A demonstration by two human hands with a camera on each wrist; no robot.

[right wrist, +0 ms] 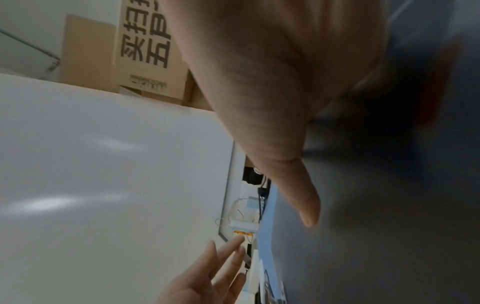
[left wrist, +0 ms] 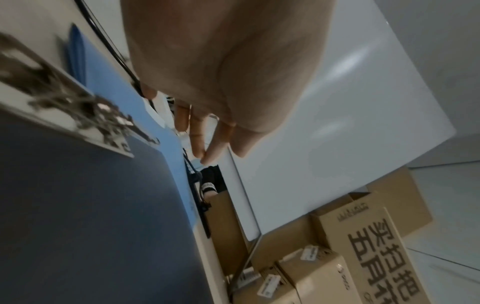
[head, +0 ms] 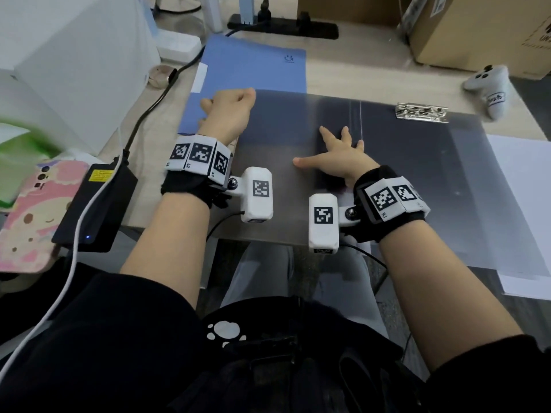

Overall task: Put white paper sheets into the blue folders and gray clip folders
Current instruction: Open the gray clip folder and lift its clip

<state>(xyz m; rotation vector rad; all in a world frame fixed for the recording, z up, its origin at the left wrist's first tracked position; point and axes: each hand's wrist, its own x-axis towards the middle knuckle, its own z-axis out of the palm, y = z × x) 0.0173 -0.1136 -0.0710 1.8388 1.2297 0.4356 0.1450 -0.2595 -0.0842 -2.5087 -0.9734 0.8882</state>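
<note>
A gray clip folder (head: 417, 174) lies flat across the table's front, its metal clip (head: 422, 112) at the far right edge. My right hand (head: 337, 156) rests on its middle with the fingers spread and straight; the thumb (right wrist: 306, 205) hovers just over the gray surface (right wrist: 376, 226). A blue folder (head: 253, 67) lies behind it at the left, partly under it. My left hand (head: 229, 110) hangs over the gray folder's left edge, where it meets the blue one. Its fingers (left wrist: 200, 144) are loosely extended and hold nothing. White paper sheets (head: 524, 204) lie at the right, partly under the gray folder.
A white game controller (head: 489, 84) and a cardboard box (head: 477, 31) sit at the back right. White boxes (head: 74, 70) stand at the left. A black power adapter (head: 95, 204) with cables and a pink case (head: 38, 210) lie at the front left. A black power strip (head: 283, 25) runs along the back.
</note>
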